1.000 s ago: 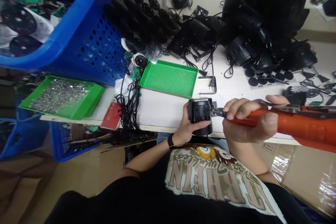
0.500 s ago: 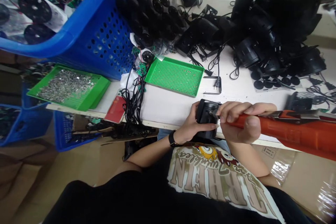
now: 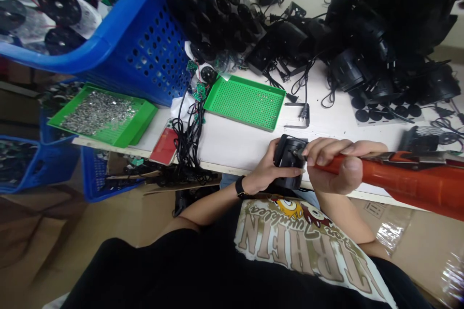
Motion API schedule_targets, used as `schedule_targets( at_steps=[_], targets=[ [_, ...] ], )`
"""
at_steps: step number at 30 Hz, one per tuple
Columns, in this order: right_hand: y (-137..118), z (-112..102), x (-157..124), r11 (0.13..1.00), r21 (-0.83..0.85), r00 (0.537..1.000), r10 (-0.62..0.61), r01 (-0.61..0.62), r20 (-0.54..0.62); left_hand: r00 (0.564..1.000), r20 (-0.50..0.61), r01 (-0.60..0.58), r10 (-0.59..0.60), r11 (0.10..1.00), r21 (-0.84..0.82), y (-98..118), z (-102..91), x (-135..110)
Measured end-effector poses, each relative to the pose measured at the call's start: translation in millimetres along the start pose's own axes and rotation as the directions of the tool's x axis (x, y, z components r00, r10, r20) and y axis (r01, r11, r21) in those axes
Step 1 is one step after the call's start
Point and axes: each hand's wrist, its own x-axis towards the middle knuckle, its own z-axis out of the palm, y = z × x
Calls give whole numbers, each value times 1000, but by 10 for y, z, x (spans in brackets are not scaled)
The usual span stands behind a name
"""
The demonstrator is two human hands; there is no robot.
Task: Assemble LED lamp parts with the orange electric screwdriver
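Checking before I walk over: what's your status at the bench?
Left hand: grip on black housing. Right hand: grip on orange electric screwdriver, bit at housing. Black cables off to the left.

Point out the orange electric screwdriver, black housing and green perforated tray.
orange electric screwdriver (image 3: 409, 186): head view, on its orange body.
black housing (image 3: 286, 150): head view, on its end face.
green perforated tray (image 3: 253, 82): head view, on its upper rim.

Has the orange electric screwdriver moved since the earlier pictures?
Yes: judged against the green perforated tray, the orange electric screwdriver has shifted toward it, its tip now at the face of the black housing.
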Motion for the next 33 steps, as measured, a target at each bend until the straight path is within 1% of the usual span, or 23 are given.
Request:
schedule_targets(
  at_steps=[3,7,10,13,16,19,24,26,28,30,33],
  targets=[
    [12,4,-18,1000,-21,1000,18,-18,5,1000,20,24,-24,1000,-7,18,-2,5],
    [36,29,-1,999,-22,999,-45,45,13,1000,4,26,-26,1000,13,18,-26,8],
    [17,59,15,996,-25,996,-88,89,25,998,39,50,-50,999,2,2,-67,15],
    [-49,85,32,992,-54,993,-114,113,-18,997,61,47,-45,998,-36,-19,-113,23],
    [-116,100,58,991,-99,992,-93,85,-81,997,53,59,-56,996,-63,-28,-142,20],
    [-123,109,77,989,-122,991,-100,88,-94,997,42,68,-66,996,-58,-27,-153,8],
    [-12,96,43,982,-104,987,-161,157,-27,999,15,45,-45,999,-29,-40,-143,0],
    [32,71,7,980,-133,989,-145,147,21,999,3,40,-40,999,-1,-43,-125,-8],
    [60,45,-33,981,-159,993,-103,112,62,1000,-10,27,-26,999,32,-41,-101,-24],
    [71,30,-61,983,-165,994,-76,87,73,1000,-13,12,-11,998,66,-37,-82,-42],
    [64,34,-68,985,-140,993,-95,104,71,1000,-2,8,-8,995,101,-36,-74,-62]
  ],
)
